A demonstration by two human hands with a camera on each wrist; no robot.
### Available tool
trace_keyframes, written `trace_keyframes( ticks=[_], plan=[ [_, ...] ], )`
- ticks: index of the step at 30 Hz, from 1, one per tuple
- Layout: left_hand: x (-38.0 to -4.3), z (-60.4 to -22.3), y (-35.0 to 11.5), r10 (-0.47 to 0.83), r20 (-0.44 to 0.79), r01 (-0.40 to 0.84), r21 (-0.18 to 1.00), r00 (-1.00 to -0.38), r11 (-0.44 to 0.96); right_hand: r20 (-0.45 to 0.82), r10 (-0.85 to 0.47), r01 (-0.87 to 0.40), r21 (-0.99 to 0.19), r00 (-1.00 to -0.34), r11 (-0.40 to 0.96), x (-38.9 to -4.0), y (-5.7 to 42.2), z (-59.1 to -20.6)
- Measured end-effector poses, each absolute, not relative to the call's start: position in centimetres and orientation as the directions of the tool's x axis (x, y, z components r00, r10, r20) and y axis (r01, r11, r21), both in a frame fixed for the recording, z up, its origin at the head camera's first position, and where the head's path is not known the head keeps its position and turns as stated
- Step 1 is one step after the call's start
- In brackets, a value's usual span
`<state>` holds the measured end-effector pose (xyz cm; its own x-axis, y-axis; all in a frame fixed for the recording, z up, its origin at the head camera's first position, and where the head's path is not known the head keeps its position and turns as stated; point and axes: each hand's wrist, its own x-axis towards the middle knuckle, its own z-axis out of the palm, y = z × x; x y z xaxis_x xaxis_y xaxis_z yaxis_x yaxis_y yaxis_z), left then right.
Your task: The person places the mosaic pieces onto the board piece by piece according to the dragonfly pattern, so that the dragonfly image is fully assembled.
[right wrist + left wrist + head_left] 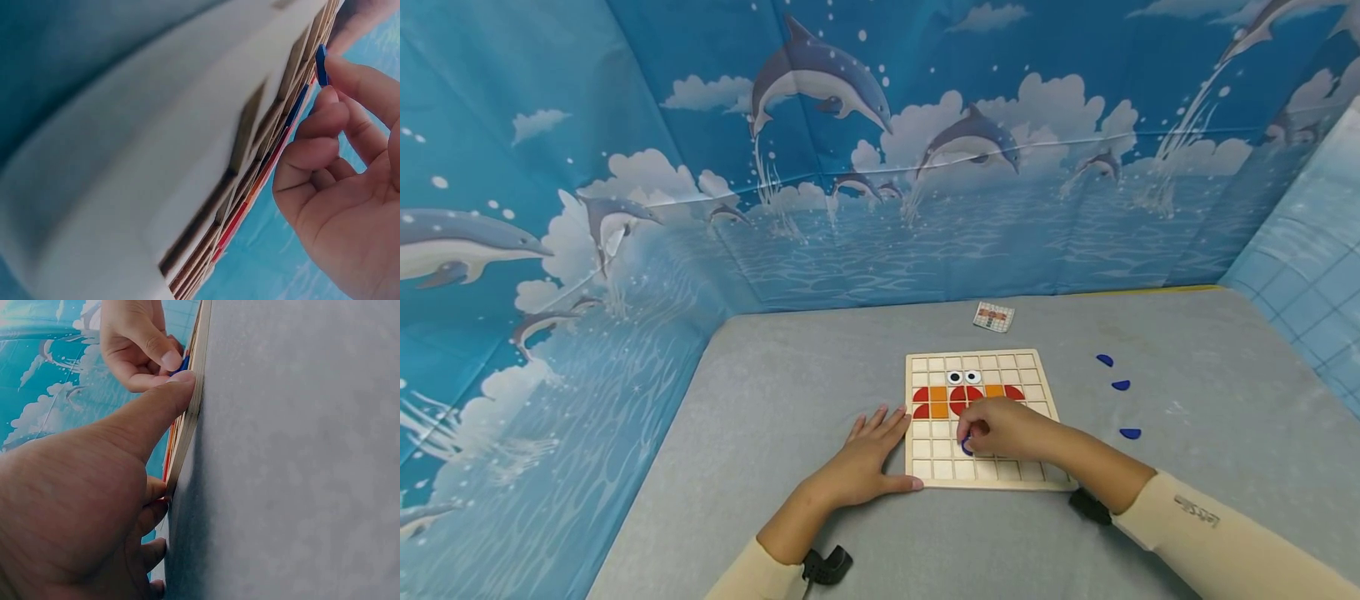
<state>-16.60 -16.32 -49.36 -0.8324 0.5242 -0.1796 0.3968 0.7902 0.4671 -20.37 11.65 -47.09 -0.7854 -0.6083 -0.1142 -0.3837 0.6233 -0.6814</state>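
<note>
A wooden grid board [934,471] lies flat on the table. My right hand [1011,429] is over its lower middle squares, pinching a small blue half-round piece [322,64] between thumb and fingertip. Another blue piece [296,106] shows on the board in the right wrist view. My left hand [867,462] rests spread at the board's left side, its thumb on the near left corner and the fingertips along the edge. Red quarter-round pieces [921,411], orange squares [938,409] and two white eye pieces [973,377] sit in the grid. My right hand covers part of the pattern.
Three blue half-round pieces lie loose right of the board, the nearest blue half-round [1130,433] closest to my right forearm. A small pattern card [994,317] lies behind the board. A dolphin-print curtain [880,242] borders the grey table [790,383] at the back and left.
</note>
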Motion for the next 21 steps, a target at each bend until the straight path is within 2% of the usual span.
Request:
trace_keyframes(
  ticks=[21],
  plan=[
    [-16.62,-49.47,-16.36,0.523,-0.179,0.401,0.457,-0.833,0.794,-0.108,-0.623,-0.404,-0.673,-0.775,0.619,-20.21,11.86,-46.91]
  ],
)
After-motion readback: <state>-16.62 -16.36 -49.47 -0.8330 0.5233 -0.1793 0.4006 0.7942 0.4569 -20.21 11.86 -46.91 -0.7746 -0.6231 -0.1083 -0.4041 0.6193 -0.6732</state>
